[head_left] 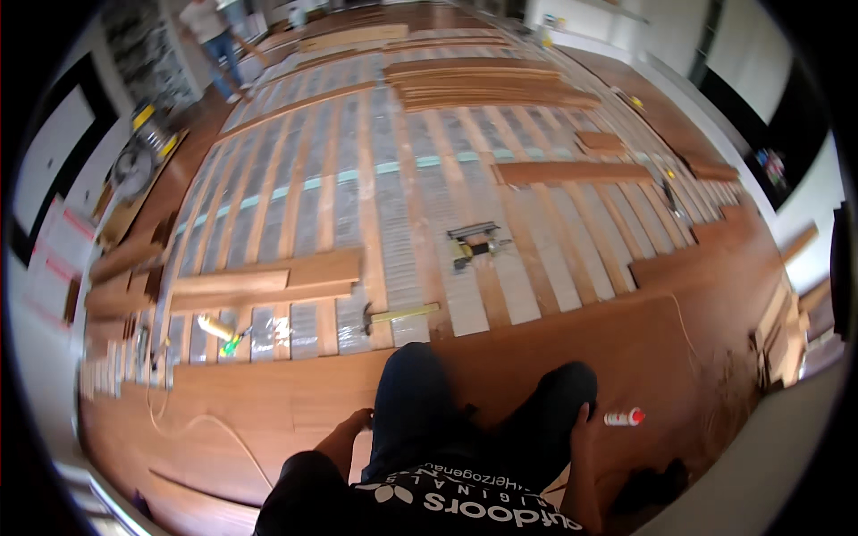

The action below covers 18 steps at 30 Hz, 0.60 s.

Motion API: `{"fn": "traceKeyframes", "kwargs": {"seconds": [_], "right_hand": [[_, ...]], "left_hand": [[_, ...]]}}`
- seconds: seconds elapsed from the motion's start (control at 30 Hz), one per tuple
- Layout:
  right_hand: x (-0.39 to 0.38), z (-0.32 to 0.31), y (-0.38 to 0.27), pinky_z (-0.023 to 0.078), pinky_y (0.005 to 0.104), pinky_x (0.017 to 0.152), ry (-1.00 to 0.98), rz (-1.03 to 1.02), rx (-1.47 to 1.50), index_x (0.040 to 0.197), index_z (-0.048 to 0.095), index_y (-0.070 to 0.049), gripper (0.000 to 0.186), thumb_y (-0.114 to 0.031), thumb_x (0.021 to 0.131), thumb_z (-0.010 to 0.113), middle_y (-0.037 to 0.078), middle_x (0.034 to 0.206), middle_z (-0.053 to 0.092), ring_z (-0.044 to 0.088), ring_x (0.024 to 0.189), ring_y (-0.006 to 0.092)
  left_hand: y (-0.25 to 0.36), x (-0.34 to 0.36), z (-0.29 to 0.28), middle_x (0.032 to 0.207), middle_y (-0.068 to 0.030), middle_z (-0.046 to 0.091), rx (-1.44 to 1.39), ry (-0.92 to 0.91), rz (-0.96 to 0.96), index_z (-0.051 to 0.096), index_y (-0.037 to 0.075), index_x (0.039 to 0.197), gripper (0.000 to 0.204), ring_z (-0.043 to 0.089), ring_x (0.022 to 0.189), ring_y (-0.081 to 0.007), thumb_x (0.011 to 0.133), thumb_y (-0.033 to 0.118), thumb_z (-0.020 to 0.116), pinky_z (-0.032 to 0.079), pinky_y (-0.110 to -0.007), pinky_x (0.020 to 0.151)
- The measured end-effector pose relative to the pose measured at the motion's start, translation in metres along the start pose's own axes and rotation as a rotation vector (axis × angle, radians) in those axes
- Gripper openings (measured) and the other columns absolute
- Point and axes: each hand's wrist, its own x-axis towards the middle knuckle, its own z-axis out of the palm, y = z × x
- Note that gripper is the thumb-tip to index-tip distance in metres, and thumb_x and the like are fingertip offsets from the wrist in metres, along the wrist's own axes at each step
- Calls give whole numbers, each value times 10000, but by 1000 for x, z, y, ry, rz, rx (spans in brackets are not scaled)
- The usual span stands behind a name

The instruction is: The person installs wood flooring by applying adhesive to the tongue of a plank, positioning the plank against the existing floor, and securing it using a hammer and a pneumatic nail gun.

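Observation:
My left hand (359, 421) is low beside my left thigh, near the laid wooden floor (299, 389); its fingers are partly hidden and dark. My right hand (583, 427) is against the outside of my bent right leg, its grip unclear. A white tube with a red cap (625, 417) lies just right of it. Ahead on the wooden battens over plastic sheeting lie a hammer (400, 314), a black nail gun (474, 246) and loose planks (264, 279). A cream bottle with a green part (217, 331) lies at left.
A co-worker (214, 45) stands at the back left near a vacuum (154, 125) and a fan (132, 170). Plank stacks lie at the back (483, 85) and along both walls. A hose (214, 420) snakes over the floor at left, and loose boards (773, 330) lie at right.

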Motion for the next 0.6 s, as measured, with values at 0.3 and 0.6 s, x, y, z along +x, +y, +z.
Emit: {"fn": "traceKeyframes", "kwargs": {"seconds": [0.3, 0.6], "right_hand": [[8, -19, -5, 444, 457, 1092, 141, -35, 23, 1400, 525, 40, 456, -268, 1065, 537, 275, 1352, 595, 576, 1265, 419], [0, -27, -15, 452, 483, 1068, 165, -27, -17, 1340, 549, 40, 418, -257, 1045, 552, 276, 1316, 597, 570, 1235, 455]], "left_hand": [[48, 0, -49, 1224, -226, 727, 142, 58, 40, 738, 83, 1196, 357, 700, 1143, -381, 892, 270, 748, 564, -433, 949], [389, -119, -407, 1011, -22, 595, -613, 841, 888, 618, 61, 1056, 70, 544, 951, -118, 1064, 41, 552, 446, -264, 888]]}}
